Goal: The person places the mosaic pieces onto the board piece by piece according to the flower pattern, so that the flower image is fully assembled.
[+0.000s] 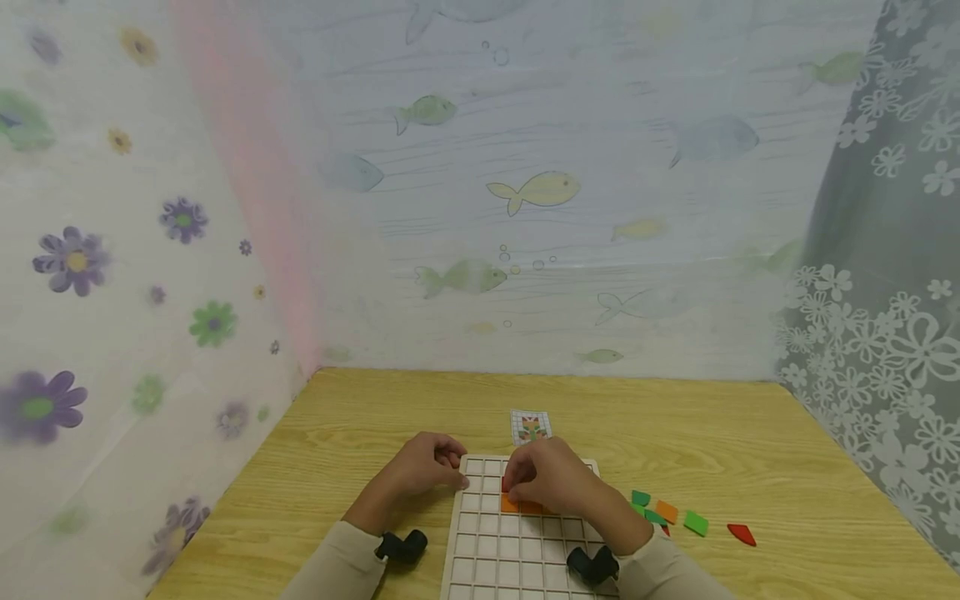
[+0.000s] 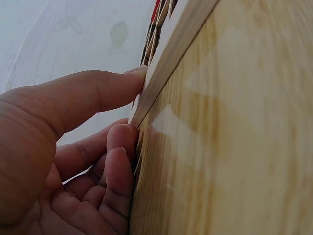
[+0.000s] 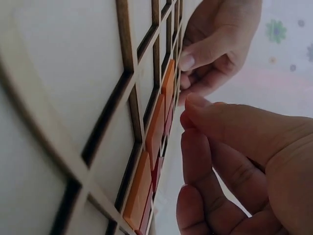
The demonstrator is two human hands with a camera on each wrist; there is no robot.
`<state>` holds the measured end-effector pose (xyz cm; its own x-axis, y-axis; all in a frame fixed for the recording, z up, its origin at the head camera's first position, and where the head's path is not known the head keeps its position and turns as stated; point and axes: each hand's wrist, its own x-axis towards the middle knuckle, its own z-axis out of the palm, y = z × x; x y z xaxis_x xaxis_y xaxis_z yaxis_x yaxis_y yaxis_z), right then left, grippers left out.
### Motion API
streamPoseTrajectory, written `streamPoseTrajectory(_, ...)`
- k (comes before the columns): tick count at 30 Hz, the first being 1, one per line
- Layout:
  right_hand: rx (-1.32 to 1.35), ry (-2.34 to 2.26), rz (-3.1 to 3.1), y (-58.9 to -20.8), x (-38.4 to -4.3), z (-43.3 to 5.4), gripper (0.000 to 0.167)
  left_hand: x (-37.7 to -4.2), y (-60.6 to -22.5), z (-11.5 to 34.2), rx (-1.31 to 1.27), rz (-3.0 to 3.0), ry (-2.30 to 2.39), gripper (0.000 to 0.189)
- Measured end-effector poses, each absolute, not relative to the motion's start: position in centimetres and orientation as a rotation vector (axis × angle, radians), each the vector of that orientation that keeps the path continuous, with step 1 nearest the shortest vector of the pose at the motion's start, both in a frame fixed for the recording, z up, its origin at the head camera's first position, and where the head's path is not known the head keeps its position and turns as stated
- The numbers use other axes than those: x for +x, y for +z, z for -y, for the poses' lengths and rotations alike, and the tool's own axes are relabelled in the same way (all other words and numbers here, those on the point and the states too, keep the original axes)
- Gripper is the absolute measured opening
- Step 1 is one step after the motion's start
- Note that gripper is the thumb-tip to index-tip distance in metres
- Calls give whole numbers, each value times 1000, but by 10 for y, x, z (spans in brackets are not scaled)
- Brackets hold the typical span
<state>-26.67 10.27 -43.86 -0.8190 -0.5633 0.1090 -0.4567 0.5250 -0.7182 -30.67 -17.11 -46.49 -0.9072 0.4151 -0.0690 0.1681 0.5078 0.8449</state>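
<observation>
Head: from above the worktop (image 1: 360, 417), forward and down to the fish-patterned wall (image 1: 525, 108); widest and farthest back
Left wrist: very near, rolled sideways, sighting along the edge of the grid board (image 2: 173, 46) toward that wall
Right wrist: close, also rolled, skimming across the grid board toward the flowered wall (image 3: 288, 56)
All three: grid board, left grip (image 1: 423, 467)
Head and right wrist: right grip (image 1: 551, 479), flowered wall

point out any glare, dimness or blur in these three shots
Head: light is soft and even, while several fish on the wall look faint and hazy; left wrist: pale patches on the table look like reflected glare; right wrist: rather dim, the nearest part of the board soft, the green flower beyond blurred.
</observation>
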Motion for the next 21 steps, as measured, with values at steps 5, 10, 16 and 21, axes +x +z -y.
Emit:
streamPoseTrajectory(5, -898, -1156, -2631, -436, -266, -109, 7, -307, -465, 171, 496, -2488, 1357, 43)
streamPoseTrajectory(10, -891, -1123, -2660, -435, -263, -125, 7, -308, -467, 172, 497, -2484, 1354, 42)
streamPoseTrajectory(16, -858, -1114, -2703, -429, -257, -148, 8, -308, -468, 173, 500, -2459, 1372, 44)
streamPoseTrajectory(21, -847, -1075, -2755, -423, -251, -163, 8, -307, -466, 173, 501, -2445, 1394, 43)
